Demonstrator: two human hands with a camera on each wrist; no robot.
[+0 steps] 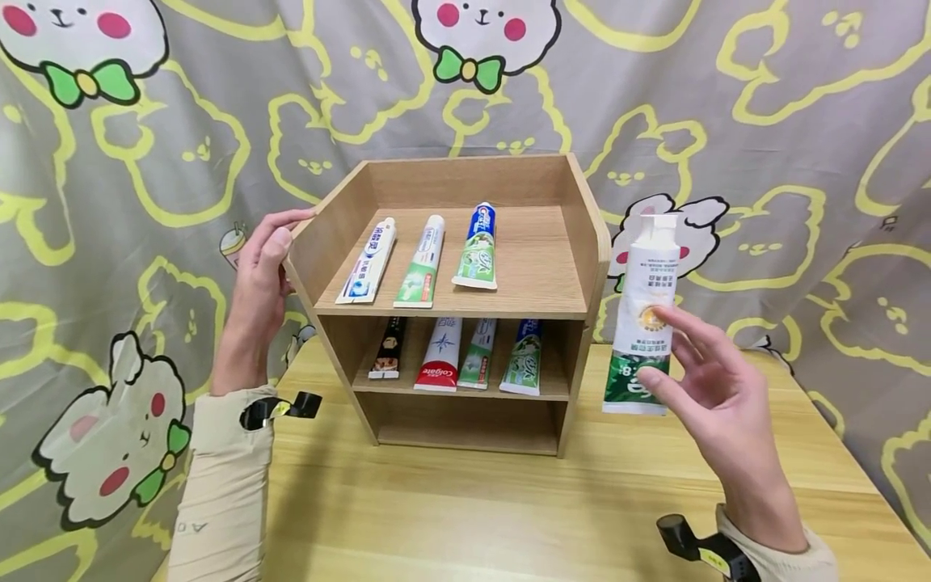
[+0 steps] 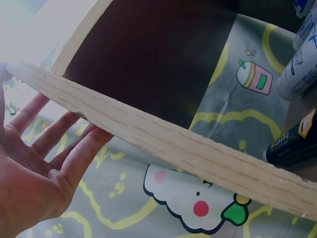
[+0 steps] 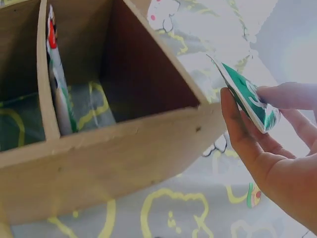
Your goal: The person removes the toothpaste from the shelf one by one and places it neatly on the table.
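Observation:
My right hand (image 1: pixel 727 404) pinches a white and green toothpaste tube (image 1: pixel 643 279) by its lower part, thumb on the front. The tube stands upright in the air, cap up, to the right of a wooden shelf (image 1: pixel 451 313). In the right wrist view the tube's flat green end (image 3: pixel 247 96) shows between thumb and fingers. My left hand (image 1: pixel 254 295) rests on the shelf's left side panel near its top edge. Its fingers (image 2: pixel 81 148) lie extended against the panel's outer face in the left wrist view.
On the top tier lie three toothpaste tubes, among them a green and blue one (image 1: pixel 478 246). The middle tier holds several more, including a red and white Colgate tube (image 1: pixel 440 356) and a black one (image 1: pixel 388 347). The shelf stands on a wooden table (image 1: pixel 451 517) before a patterned curtain (image 1: pixel 291 65).

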